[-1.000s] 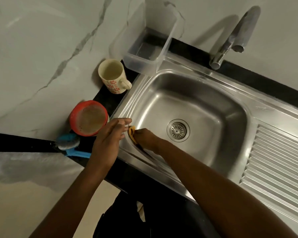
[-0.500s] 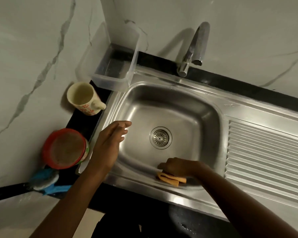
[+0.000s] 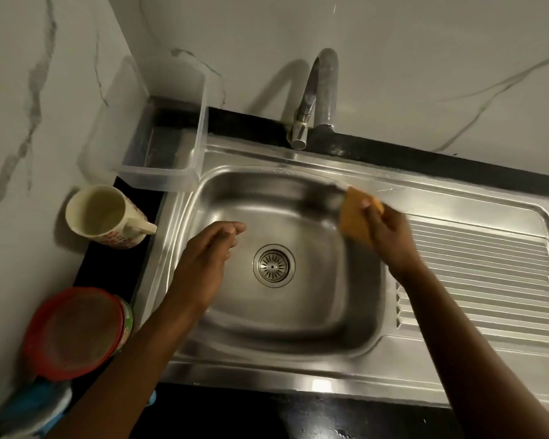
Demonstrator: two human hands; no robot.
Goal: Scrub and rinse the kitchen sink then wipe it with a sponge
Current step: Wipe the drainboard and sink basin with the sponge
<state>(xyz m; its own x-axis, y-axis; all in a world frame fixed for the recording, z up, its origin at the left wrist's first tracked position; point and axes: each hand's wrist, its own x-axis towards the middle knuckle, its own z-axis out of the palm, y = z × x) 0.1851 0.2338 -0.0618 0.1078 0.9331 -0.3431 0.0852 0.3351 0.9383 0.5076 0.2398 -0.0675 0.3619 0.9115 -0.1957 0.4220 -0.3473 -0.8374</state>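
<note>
Sponge (image 3: 354, 218): orange, blurred, was at the far right corner of the sink (image 3: 267, 370) basin.
Right hand (image 3: 392, 239): fingers curled round the sponge, gripping it.
Left hand (image 3: 208, 258): hovered over the basin, fingers loosely relaxed, holding nothing.
Left counter: mug (image 3: 105, 217), clear tub (image 3: 159, 131).

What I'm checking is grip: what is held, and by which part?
The right hand pinches the sponge by its right side; the left hand holds nothing.
</note>
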